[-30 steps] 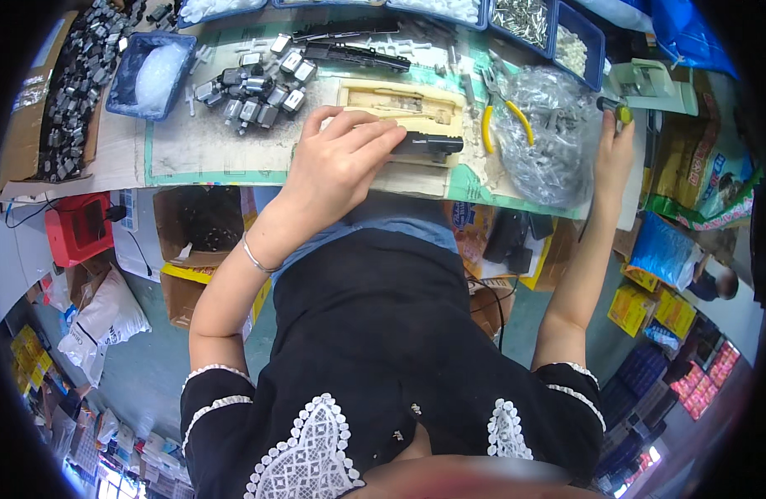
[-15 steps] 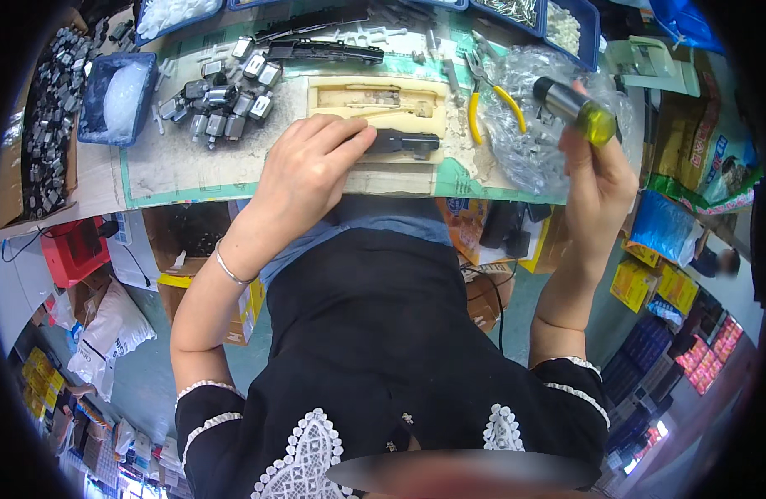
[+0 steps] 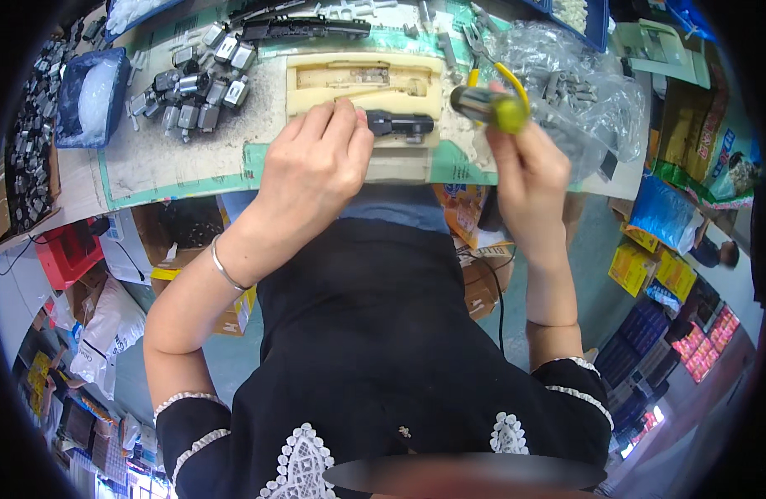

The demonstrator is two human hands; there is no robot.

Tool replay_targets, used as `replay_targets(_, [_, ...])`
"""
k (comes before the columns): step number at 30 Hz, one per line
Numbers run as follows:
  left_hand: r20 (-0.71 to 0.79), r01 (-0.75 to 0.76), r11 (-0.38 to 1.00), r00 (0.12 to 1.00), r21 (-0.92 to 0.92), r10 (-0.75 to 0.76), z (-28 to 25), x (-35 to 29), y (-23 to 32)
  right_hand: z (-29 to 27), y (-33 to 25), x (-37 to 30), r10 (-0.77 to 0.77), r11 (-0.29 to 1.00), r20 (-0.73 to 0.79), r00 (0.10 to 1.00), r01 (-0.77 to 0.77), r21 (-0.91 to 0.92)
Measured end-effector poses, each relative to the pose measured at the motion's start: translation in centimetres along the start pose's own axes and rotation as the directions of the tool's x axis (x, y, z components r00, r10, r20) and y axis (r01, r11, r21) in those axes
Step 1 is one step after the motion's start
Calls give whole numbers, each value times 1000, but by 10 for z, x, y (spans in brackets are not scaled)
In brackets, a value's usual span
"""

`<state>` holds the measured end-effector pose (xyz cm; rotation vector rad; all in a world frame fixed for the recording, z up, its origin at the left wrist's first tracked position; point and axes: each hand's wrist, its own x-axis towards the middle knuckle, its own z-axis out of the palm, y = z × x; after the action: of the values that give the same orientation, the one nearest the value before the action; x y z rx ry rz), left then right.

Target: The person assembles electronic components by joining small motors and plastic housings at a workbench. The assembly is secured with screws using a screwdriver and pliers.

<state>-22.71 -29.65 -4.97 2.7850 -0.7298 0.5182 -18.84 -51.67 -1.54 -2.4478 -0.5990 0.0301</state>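
Observation:
My left hand (image 3: 320,162) has its fingers curled together over the left end of a long black plastic part (image 3: 404,125). That part lies along the near side of a cream-coloured fixture block (image 3: 366,100) with a recessed slot. The fingertips hide the end they press on. To the right, my right hand (image 3: 532,170) is raised and closed around a mallet (image 3: 487,108) with a dark cylindrical head and a translucent yellow end. Its head hangs just right of the black part, apart from it, and slightly blurred. The mallet's handle is mostly hidden in the hand.
Yellow-handled pliers (image 3: 513,83) lie partly behind the mallet, beside a clear plastic bag (image 3: 599,91) of parts. Small metal motors (image 3: 204,87) are heaped to the left, near a blue tray (image 3: 66,100). Black strip-shaped housings (image 3: 304,27) lie behind the fixture.
My right hand has swung left with the mallet, from over the plastic bag to near the black part. My left hand stays at the part, fingers drawn closer together. The view has shifted slightly.

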Motion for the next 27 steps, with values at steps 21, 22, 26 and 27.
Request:
replay_targets(21, [-115, -68, 982, 989, 175, 89, 13, -12, 2, 18, -7, -9, -133, 985, 232, 964, 154, -76])
replay_targets(22, [-115, -64, 982, 990, 177, 86, 13, -13, 2, 17, -9, -5, -136, 985, 234, 963, 158, -75])
replay_targets(26, [-49, -34, 973, 998, 229, 47, 12, -15, 9, 17, -15, -6, -277, 929, -194, 941, 314, 198])
replay_targets(27, [-53, -34, 968, 997, 248, 48, 13, -14, 9, 22, -11, -9, -219, 971, -11, 976, 219, 99])
